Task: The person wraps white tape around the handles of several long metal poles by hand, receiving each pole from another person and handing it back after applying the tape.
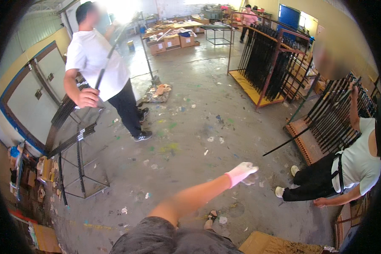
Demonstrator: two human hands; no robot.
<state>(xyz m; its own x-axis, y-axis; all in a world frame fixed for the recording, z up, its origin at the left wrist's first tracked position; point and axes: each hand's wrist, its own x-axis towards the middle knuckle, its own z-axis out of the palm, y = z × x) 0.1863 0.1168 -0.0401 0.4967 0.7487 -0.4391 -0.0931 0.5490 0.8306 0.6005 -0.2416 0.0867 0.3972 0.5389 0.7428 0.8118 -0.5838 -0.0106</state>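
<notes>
My left arm reaches across to the right from the lower edge. On its end is my left hand (pixel 241 172) in a white glove with a pink cuff. Its fingers are loosely bent and partly apart, and I see nothing held in them. The hand hangs over the grey floor (pixel 190 144), touching nothing. Closest to it is the lower tip of a long black rod (pixel 302 132), a short way off and apart from the glove. A co-worker on the right grips that rod higher up. My right hand does not show.
A co-worker in a white shirt (pixel 98 63) holds a long dark rod at left, beside a metal stand (pixel 81 161). Racks of black rods (pixel 262 63) (pixel 326 122) stand right. Cardboard (pixel 262 243) lies near my feet. Boxes (pixel 172 41) and another person (pixel 248 19) are farther back.
</notes>
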